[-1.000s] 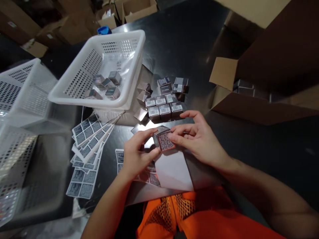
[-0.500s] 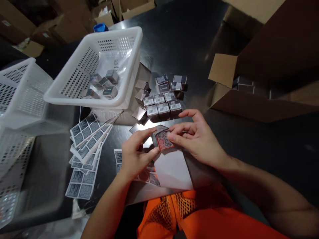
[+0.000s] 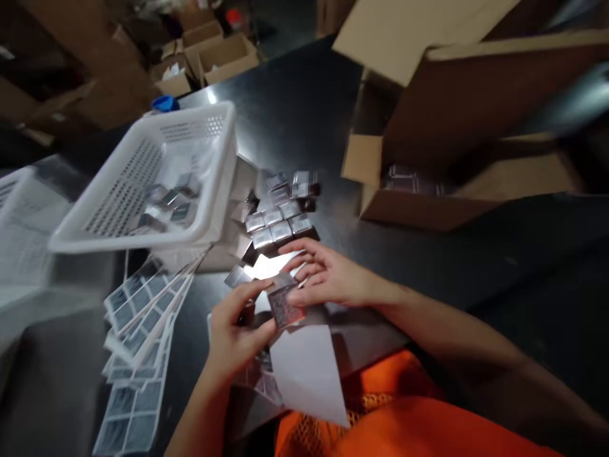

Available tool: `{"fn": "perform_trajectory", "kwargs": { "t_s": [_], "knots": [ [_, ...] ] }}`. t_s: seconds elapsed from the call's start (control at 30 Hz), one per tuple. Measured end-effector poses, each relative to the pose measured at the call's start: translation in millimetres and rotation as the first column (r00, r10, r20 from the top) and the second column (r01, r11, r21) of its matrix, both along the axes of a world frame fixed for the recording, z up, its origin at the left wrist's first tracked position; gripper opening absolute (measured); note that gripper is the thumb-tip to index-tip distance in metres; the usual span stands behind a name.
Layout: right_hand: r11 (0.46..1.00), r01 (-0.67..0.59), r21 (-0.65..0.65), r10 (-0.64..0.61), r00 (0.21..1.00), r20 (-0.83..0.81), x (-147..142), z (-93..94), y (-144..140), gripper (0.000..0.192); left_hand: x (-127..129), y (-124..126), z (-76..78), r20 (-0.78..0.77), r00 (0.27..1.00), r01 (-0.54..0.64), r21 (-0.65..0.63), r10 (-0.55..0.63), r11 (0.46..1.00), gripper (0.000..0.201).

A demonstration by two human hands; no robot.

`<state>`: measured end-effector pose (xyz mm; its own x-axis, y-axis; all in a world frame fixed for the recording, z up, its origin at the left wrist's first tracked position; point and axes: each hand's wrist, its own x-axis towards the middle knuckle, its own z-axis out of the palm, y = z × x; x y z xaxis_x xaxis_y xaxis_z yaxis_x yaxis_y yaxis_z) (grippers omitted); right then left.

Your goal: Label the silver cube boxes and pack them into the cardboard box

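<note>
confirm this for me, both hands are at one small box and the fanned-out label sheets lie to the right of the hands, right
Not quite: the fanned-out label sheets lie to the left of the hands, as the head view shows. The left hand and right hand are indeed at one small box.

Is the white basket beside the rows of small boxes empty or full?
Neither: a few small boxes lie inside the white basket, toward its near end, below the rim.
</note>
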<state>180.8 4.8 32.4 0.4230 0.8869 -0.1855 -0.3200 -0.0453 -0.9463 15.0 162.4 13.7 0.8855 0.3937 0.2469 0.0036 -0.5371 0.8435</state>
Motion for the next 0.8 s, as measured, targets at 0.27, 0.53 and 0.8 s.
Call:
{"fn": "perform_trajectory", "kwargs": {
  "t_s": [0.27, 0.53, 0.8],
  "knots": [
    [0.865, 0.403, 0.299, -0.487, 0.53, 0.694, 44.0, 56.9, -57.1, 0.056, -0.7, 2.7, -1.2, 0.026, 0.985, -0.168, -0.033, 0.169, 0.985, 0.08],
    [0.839, 0.531, -0.119, 0.027, 0.178, 0.984, 170.0, 67.6, -110.7, 0.046, 1.1, -2.9, 8.4, -0.039, 0.978, -0.198, 0.147, 0.206, 0.969, 0.068],
    [0.85, 0.338, -0.405, 0.292, 0.338, 0.895, 189.2, 52.4, -98.7, 0.021, 4.7, 6.8, 1.1, -0.09, 0.972, -0.2, 0.156, 0.216, 0.967, 0.061]
  ]
}}
